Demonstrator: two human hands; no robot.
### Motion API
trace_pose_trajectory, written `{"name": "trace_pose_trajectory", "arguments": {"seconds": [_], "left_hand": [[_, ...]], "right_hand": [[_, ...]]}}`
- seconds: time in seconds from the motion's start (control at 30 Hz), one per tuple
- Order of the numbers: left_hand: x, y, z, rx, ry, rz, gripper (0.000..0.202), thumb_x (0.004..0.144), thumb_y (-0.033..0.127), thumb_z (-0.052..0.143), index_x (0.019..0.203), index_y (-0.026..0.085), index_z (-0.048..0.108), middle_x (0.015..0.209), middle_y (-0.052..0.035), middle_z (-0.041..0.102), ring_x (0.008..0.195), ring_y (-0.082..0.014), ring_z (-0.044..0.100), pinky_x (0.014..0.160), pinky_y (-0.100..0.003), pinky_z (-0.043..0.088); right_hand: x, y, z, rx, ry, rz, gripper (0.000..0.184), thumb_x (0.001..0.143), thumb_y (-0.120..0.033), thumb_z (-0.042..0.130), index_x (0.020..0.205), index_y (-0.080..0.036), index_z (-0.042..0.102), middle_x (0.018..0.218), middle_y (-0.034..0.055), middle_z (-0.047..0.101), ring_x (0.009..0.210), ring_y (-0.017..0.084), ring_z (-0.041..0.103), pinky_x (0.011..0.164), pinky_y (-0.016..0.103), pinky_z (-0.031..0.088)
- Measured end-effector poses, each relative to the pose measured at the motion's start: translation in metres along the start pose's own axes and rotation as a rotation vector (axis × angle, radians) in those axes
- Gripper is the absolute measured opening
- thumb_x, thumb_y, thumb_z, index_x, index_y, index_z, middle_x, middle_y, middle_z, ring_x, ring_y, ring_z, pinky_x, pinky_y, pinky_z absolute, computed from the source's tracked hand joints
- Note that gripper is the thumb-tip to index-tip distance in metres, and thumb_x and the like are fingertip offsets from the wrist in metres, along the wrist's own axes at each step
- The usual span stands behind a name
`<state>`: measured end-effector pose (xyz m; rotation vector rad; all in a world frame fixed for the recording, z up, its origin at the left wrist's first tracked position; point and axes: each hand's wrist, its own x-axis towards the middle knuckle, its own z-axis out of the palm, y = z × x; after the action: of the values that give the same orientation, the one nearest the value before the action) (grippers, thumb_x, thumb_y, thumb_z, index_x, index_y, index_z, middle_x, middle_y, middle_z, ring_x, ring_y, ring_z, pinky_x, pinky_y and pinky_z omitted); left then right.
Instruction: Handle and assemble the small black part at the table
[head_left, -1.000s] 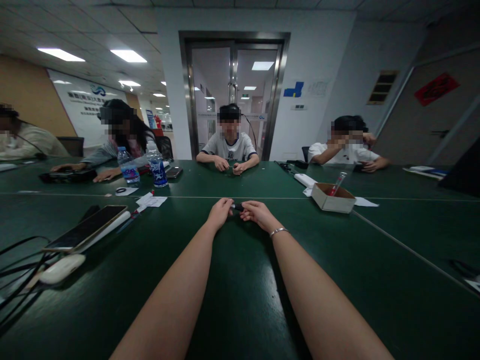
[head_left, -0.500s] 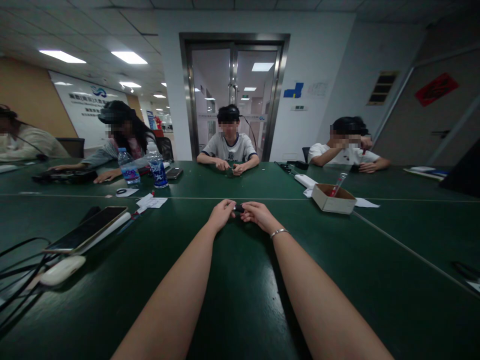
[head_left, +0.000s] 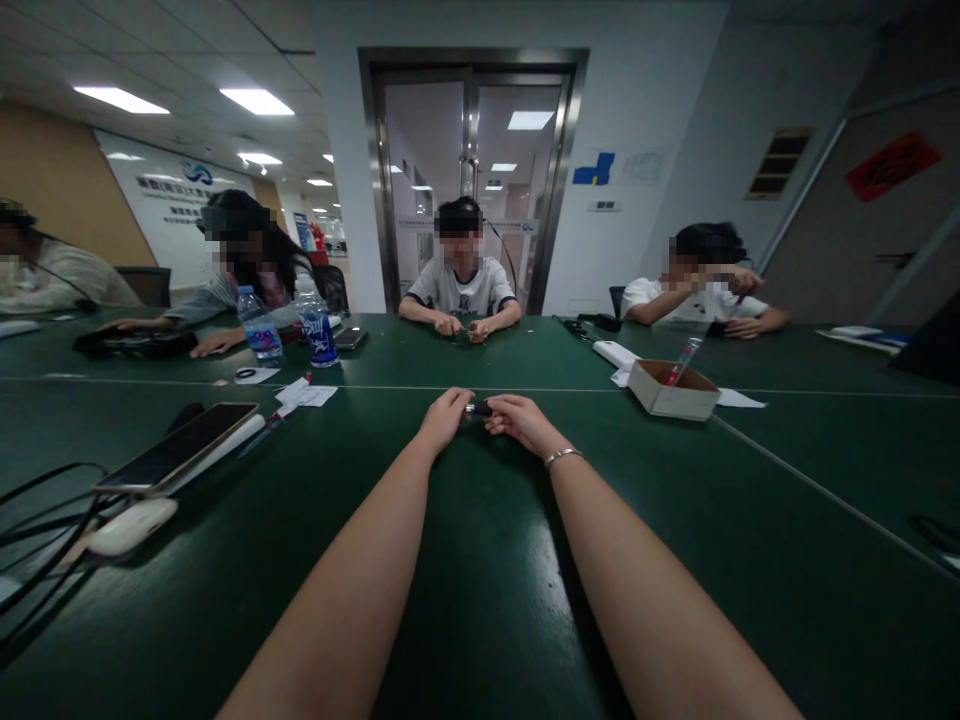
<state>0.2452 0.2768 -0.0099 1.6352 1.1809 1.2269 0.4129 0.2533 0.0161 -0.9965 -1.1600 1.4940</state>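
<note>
The left hand (head_left: 445, 418) and right hand (head_left: 520, 422) both pinch a small black stick (head_left: 478, 408), fingers closed on either end. It sits between them, its ends hidden by fingertips; whether it touches the table (head_left: 480, 560) I cannot tell. Beyond, to the right, a box (head_left: 673, 402) hides the lower end of a tube (head_left: 685, 360). Since half a second ago the grip looks unchanged; the view has shifted slightly.
</note>
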Motion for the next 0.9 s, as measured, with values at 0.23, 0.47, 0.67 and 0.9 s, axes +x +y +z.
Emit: {"name": "trace_pose_trajectory", "arguments": {"seconds": [0.23,0.47,0.67,0.9], "left_hand": [[-0.002,0.003,0.001,-0.043,0.009,-0.010,0.025,0.078,0.027,0.054,0.099,0.017,0.063,0.070,-0.0006,0.058,0.062,-0.0132,0.052,0.061,-0.025,0.040],[-0.003,0.010,0.000,0.004,0.013,0.004,0.028,0.072,0.018,0.056,0.099,0.016,0.064,0.069,-0.0001,0.057,0.065,-0.0137,0.052,0.066,-0.026,0.041],[-0.006,0.012,-0.001,-0.008,0.045,0.070,0.028,0.068,0.015,0.062,0.095,0.016,0.066,0.080,-0.0028,0.060,0.073,-0.0144,0.055,0.073,-0.027,0.044],[-0.004,0.009,-0.001,-0.037,0.068,0.123,0.023,0.066,0.020,0.066,0.089,0.016,0.069,0.087,-0.0059,0.066,0.074,-0.0158,0.059,0.073,-0.029,0.047]], "right_hand": [[-0.001,-0.001,0.001,-0.008,0.003,-0.001,0.007,0.086,-0.012,0.065,0.082,-0.008,0.060,0.056,0.0076,0.062,0.048,0.013,0.062,0.046,0.018,0.053],[-0.003,-0.002,0.001,-0.022,-0.002,-0.007,0.003,0.088,-0.009,0.059,0.085,-0.008,0.060,0.059,0.0092,0.064,0.050,0.013,0.062,0.047,0.018,0.053],[-0.001,-0.001,0.000,-0.006,0.001,-0.003,0.006,0.087,-0.013,0.063,0.084,-0.010,0.059,0.059,0.0077,0.063,0.049,0.013,0.062,0.046,0.018,0.053],[0.000,-0.001,0.001,-0.038,0.018,-0.006,0.015,0.091,-0.018,0.058,0.078,-0.010,0.056,0.057,0.0076,0.062,0.045,0.013,0.059,0.041,0.017,0.049]]}}
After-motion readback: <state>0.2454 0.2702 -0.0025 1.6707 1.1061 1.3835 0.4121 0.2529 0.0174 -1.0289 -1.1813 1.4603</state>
